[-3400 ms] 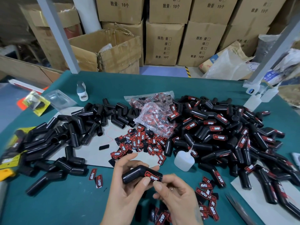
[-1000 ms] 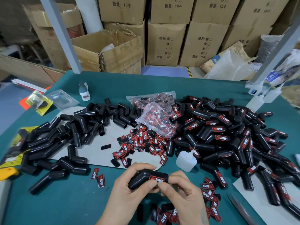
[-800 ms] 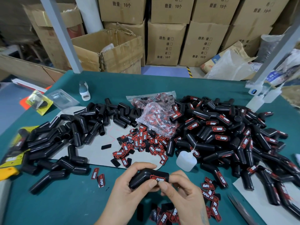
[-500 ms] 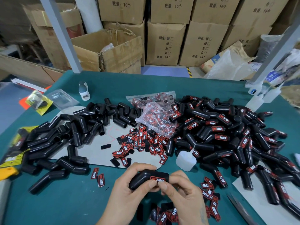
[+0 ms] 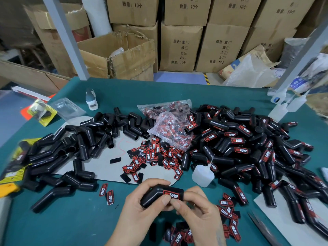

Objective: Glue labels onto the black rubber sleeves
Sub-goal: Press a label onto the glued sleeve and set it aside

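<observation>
Sleeve (image 5: 156,195) is sitting between my hands: I'm gripping it in my left hand (image 5: 140,208), my right hand (image 5: 197,208) pinching the label (image 5: 171,194) down. Wet glue is probably letting it skew.

I see a teal worktop (image 5: 159,91) running to the far edge, where two grey posts (image 5: 65,38) rise, one left, one right. Beyond it, stacked cardboard boxes (image 5: 181,47) with printed characters line the far side; an open, torn box (image 5: 120,55) sits far left. A strip of bluish floor (image 5: 179,77) shows between them.
</observation>
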`<state>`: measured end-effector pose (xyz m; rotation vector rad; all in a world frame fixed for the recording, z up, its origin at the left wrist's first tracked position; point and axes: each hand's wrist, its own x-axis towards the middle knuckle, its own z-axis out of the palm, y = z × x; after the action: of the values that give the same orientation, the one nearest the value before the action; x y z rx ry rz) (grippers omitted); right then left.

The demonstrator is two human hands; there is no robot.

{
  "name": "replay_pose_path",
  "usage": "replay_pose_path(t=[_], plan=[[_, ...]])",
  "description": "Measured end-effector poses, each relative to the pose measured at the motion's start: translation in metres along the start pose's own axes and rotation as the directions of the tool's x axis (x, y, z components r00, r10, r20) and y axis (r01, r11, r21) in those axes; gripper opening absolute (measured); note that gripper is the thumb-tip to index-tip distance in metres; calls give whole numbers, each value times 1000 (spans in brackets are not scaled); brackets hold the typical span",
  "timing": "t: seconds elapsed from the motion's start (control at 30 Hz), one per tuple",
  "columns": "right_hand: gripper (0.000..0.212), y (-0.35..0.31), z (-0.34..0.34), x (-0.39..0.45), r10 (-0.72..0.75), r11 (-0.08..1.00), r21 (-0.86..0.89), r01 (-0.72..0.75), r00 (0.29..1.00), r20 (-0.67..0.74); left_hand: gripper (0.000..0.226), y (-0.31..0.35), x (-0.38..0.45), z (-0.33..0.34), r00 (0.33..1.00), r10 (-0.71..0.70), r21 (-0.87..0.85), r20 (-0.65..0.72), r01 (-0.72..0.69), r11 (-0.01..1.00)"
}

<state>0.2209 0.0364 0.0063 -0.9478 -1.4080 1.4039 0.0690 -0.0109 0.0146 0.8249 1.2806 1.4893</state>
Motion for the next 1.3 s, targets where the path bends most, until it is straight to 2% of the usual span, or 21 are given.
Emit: replay_pose_path(t=[0.17,0.47,0.57,0.6,0.7,0.8,1.0,1.3], plan=[[17,2,1,-3,21,1000,-5,-21,1000,6,34,-5,3,-2,998,-67,-78,5,67,995],[6,2,0,-3,-26,995,-101,21,999,-48,33,-5,1,-2,997,-69,-47,29,70,996],[31,0,1,-4,-19,995,-94,13,998,-67,32,-5,0,-2,998,-50,-21,29,50,999],[33,1,1,-4,-25,996,-93,18,997,-75,32,-4,0,-2,999,-46,-18,27,46,999],[16,1,2,-4,-21,998,-67,17,998,-57,31,-4,0,-1,999,-40,-12,16,40,999],[34,0,2,-4,-19,998,-54,16,999,-46,31,-3,0,-1,1000,-30,0,8,30,1000],[8,1,0,-3,-33,998,-48,31,999,-39,29,-1,-1,2,1000,-26,7,4,26,1000],[13,5,1,-3,-20,998,-56,19,1000,-15,34,-3,1,1,996,-88,-42,-18,88,995]])
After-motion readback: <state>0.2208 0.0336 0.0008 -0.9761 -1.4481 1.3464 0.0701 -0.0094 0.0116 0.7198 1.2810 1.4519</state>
